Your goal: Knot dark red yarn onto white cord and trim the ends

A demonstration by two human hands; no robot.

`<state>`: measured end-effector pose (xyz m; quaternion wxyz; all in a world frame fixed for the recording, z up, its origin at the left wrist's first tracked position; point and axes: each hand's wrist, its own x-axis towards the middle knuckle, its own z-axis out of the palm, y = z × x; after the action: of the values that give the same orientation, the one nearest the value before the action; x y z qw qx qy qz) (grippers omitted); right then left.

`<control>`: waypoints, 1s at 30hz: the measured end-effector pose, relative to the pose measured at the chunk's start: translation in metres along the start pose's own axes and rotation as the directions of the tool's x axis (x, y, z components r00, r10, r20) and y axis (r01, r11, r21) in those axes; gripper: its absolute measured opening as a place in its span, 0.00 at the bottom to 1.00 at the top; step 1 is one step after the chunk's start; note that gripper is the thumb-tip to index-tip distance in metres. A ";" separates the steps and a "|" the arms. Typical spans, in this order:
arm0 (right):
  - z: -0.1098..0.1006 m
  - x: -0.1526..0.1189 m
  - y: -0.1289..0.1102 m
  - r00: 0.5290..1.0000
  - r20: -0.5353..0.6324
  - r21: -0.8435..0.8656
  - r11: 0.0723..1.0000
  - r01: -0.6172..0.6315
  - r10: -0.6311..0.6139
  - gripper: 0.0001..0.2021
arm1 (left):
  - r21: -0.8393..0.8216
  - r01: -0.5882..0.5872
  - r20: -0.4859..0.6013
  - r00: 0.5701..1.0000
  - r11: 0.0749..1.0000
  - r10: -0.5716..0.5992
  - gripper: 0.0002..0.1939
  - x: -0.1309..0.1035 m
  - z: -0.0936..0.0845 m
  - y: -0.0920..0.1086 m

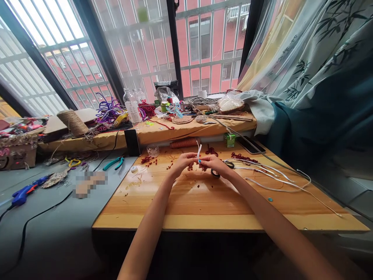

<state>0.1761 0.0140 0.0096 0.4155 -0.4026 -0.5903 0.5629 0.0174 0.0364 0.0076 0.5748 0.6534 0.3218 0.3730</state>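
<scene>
At far left we count one glue gun (27,189), then one pair of pliers (113,163); over the wooden surface (192,206), our left hand (186,162) and right hand (213,162) pinch one slim, white, fork-tipped cord (199,149), grip closed; behind our right wrist, one pair of scissors (213,175).

On the shiny light-brown wooden surface (204,212): long, thin white cords (274,189), a small green box (230,140), a flat black phone (247,147), a round clear plastic tub (153,150), a dark red yarn pile (244,158).
</scene>
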 end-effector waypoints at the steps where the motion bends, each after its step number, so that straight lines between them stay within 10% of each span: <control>1: 0.000 0.000 0.000 1.000 -0.002 -0.007 1.000 0.003 -0.003 0.14 | -0.001 0.003 -0.019 1.000 1.000 -0.003 0.16 0.000 0.001 0.000; 20: 0.001 -0.002 0.000 0.996 0.089 0.087 0.996 -0.034 0.027 0.22 | -0.036 -0.076 -0.095 0.993 0.996 0.073 0.17 0.002 -0.002 0.000; 30: -0.001 0.008 0.011 0.997 -0.062 -0.023 0.998 0.055 -0.056 0.20 | -0.008 -0.068 -0.146 0.987 0.998 0.066 0.17 0.003 0.002 0.001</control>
<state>0.1741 0.0223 -0.0007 0.4449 -0.4079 -0.5939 0.5319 0.0204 0.0375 0.0083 0.5411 0.6312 0.3382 0.4409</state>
